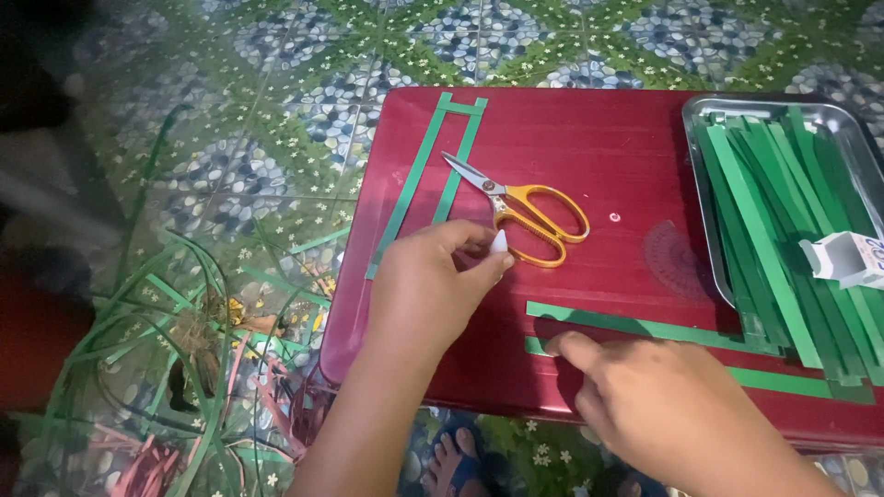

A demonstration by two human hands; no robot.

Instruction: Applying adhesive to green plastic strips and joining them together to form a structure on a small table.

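I look down at a low red table (599, 138). My left hand (428, 285) sits over the table near its left edge. Its thumb and first finger are pinched together on a small white thing (499, 242). I cannot tell what the white thing is. It is held just beside the yellow handles of the scissors (525, 212). The scissors lie flat on the table with their blades closed and pointing up and left.

My right hand (663, 405) is down near the front edge of the table. Its fingers are bent, and one fingertip (564, 343) presses on the left end of a green strip (783, 380). The hand is not closed around the strip. It only pushes it flat. A second green strip (635, 324) lies just above the first one, almost side by side with it. Both run off to the right, toward the tray.

The metal tray (704, 198) sits at the right end of the table. It is full of long green strips, and some stick out over its front rim. A little white box (843, 258) lies on top of them.

Near the top left of the table, more green strips (433, 166) lie in a long thin frame shape. One end hangs a bit over the table edge.

The floor (276, 138) has green and blue patterned tiles. On the left there is a messy pile of green scraps (184, 322) with a few pink bits. A foot in a blue sandal (456, 460) shows under the table.
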